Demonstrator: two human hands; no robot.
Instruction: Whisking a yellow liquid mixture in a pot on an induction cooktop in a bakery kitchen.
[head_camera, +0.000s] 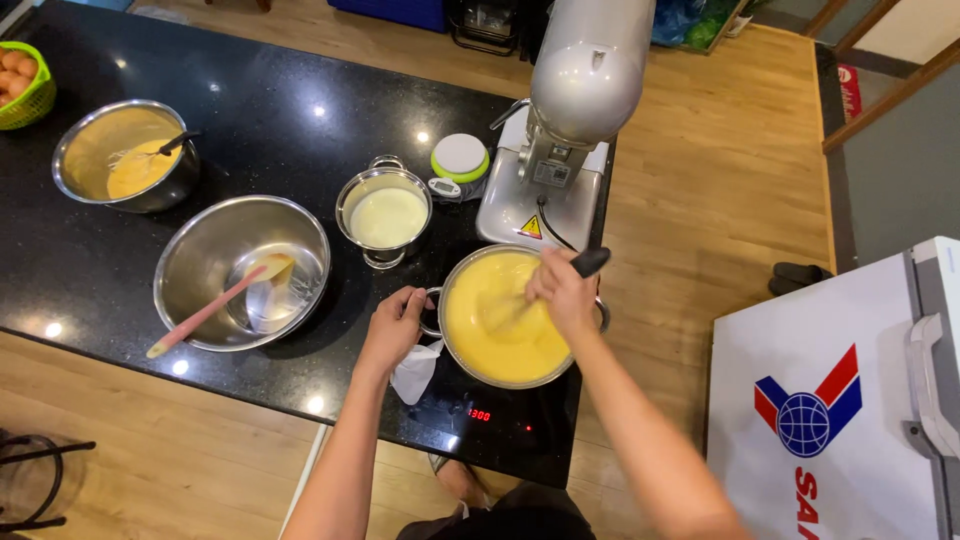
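Observation:
A steel pot (455, 275) of thick yellow custard (500, 330) sits on an induction cooktop (500, 425) at the counter's near edge. My left hand (395, 325) grips the pot's left handle, with a white cloth (415, 372) just below it. My right hand (562, 290) holds a black-handled whisk (585, 264) whose wires are down in the custard, blurred.
A small pot of pale liquid (385, 215) stands behind. A large steel bowl (200, 255) with a pink spatula (205, 312) lies left. Another bowl of yellow batter (125, 155), a green egg basket (25, 85), a stand mixer (565, 120), a white chest freezer (850, 400).

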